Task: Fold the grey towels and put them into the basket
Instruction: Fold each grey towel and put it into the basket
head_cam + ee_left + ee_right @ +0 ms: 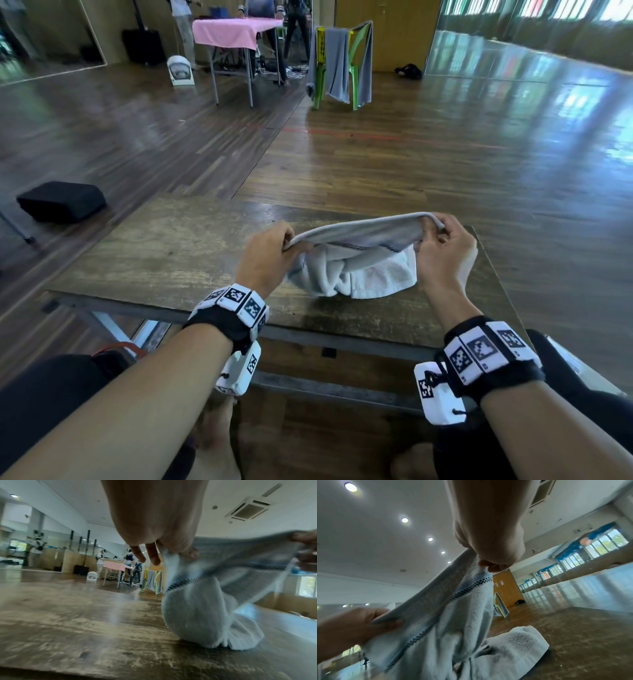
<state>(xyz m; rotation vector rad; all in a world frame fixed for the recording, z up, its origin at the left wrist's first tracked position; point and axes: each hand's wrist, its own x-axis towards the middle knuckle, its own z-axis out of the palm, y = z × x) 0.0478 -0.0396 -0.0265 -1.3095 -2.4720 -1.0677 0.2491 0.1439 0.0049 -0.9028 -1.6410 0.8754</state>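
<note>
A pale grey towel (pixel 359 260) with a dark dotted stripe hangs over the wooden table (pixel 164 253), its lower part bunched on the tabletop. My left hand (pixel 270 253) pinches the towel's upper left corner. My right hand (pixel 442 246) pinches the upper right corner, and the top edge is stretched between them. In the left wrist view the towel (pixel 197 615) sags from my left hand (pixel 171 547) down to the table (pixel 85 622). The right wrist view shows the towel (pixel 445 622) below my right hand (pixel 493 562). No basket is in view.
Across the wooden floor a green plastic chair (pixel 356 51) carries more grey towels (pixel 337 65). A table with a pink cloth (pixel 233 31) and several people stand at the back left. A black case (pixel 61 202) lies on the floor left of my table.
</note>
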